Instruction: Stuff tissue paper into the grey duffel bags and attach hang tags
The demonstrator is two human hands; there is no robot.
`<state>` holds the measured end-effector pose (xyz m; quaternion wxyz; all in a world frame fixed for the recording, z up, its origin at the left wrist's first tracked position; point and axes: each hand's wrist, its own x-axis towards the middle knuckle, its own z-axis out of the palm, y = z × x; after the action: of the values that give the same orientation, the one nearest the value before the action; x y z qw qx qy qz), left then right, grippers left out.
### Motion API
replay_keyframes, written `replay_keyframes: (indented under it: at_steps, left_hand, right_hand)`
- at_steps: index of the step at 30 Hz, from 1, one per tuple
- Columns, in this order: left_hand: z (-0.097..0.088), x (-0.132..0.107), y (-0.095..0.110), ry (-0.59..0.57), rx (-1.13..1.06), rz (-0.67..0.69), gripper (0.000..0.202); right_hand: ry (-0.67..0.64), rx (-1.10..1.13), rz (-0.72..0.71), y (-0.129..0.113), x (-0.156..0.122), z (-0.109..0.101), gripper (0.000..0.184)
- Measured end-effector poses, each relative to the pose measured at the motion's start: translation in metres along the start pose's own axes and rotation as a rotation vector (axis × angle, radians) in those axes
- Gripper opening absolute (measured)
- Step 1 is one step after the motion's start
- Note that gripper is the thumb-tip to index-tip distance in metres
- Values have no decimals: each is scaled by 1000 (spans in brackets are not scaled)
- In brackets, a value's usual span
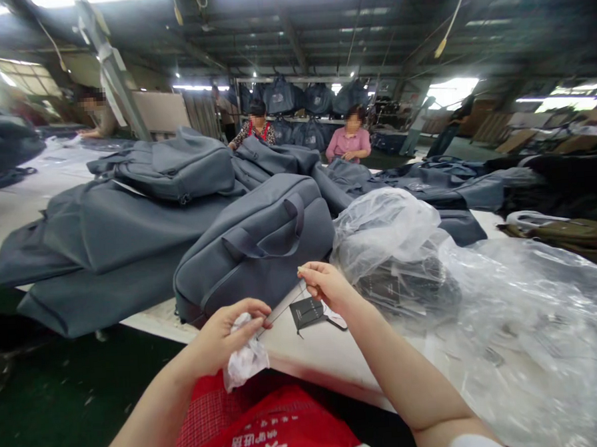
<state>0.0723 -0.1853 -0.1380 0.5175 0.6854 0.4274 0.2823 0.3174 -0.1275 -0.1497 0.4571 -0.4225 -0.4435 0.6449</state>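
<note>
My left hand (pixel 239 330), at the table's front edge, is closed around a crumpled piece of thin whitish plastic (pixel 247 359). A thin dark cord (pixel 285 306) runs from its fingertips up to my right hand (pixel 321 282), which pinches the other end. Just below the right hand, a black hang tag (pixel 306 312) with a dark string lies on the table, with a white tag (pixel 333 315) partly beside it. Behind both hands a blue-grey bag (pixel 259 245) rests on its side, its two handles facing up.
More blue-grey bags (pixel 128 226) are piled on the left of the white table (pixel 325 359). At right, a clear plastic bag (pixel 389 232) holds dark tags, beside loose clear plastic sheeting (pixel 515 345). Co-workers (pixel 349 141) sit across the table.
</note>
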Motion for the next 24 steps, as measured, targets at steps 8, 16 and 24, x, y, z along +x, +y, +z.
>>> replay_keyframes:
  at_steps: [8, 16, 24]
  left_hand:
    - [6, -15, 17, 54, 523, 57, 18]
    - [-77, -23, 47, 339, 463, -28, 30]
    - [-178, 40, 104, 265, 825, 20, 20]
  right_hand:
    - [-60, 257, 39, -12, -1, 55, 35]
    - [-427, 13, 162, 24, 38, 88, 37]
    - [78, 169, -337, -8, 113, 91, 47]
